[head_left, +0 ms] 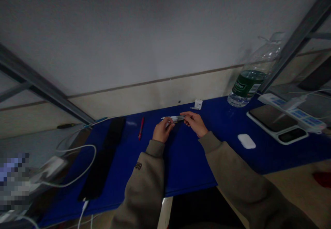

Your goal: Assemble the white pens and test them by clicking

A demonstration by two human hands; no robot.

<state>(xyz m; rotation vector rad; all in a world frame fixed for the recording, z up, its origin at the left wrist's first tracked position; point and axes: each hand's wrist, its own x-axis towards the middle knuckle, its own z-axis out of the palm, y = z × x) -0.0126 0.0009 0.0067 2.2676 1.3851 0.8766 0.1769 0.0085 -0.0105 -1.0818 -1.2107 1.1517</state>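
Both my hands hold white-and-grey pens (178, 118) just above the far middle of the blue desk surface (186, 167). My left hand (163, 129) is closed around their left part, with a pointed tip sticking out past the fingers. At the other end, my right hand (195, 121) pinches them between thumb and fingers. How many pens there are is hard to tell, as fingers cover parts of them. A red pen (141, 128) lies on the desk to the left of my left hand.
A white charger plug (198, 104) stands near the wall. At right are a large water bottle (248, 77), a white earbud case (246, 141), a small scale-like device (276, 122) and a power strip (307, 117). Dark phones (99, 170) and a white cable (95, 155) lie left.
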